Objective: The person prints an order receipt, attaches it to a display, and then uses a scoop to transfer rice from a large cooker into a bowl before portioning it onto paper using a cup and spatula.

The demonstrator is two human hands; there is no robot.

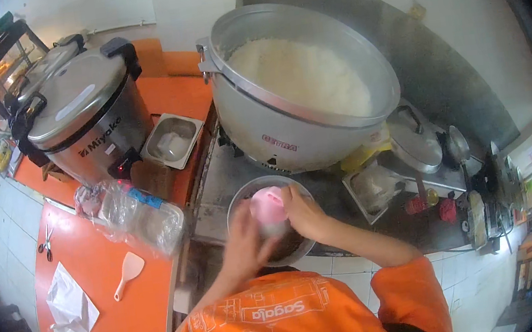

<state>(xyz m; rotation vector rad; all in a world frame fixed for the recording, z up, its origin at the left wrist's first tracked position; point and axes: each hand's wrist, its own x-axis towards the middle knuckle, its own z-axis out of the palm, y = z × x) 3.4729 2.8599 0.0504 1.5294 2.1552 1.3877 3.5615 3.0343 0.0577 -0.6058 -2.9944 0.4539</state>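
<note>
Before me is a round metal bowl (pixel 236 197) at the edge of the cooking counter. My right hand (pixel 305 215) is shut on a pink cup-like item (pixel 269 206) over the bowl, fingers at its upper right side. My left hand (pixel 245 242) is blurred, its thumb apart from the fingers, at the item's lower left. Whether it touches the item is unclear. Something whitish shows below the pink item; the bowl's contents are mostly hidden. Just beyond the bowl stands a large grey Getra pot (pixel 261 131) holding white cooked rice (pixel 304 75).
A Miyako rice cooker (pixel 88 119) and a small steel pan (pixel 172 138) stand at left. On the orange table (pixel 104 237) lie plastic-wrapped trays (pixel 142 217), a rice paddle (pixel 129 273), scissors (pixel 46 242) and white paper (pixel 69 300). At right are a metal lid (pixel 415 144) and another steel pan (pixel 370 192).
</note>
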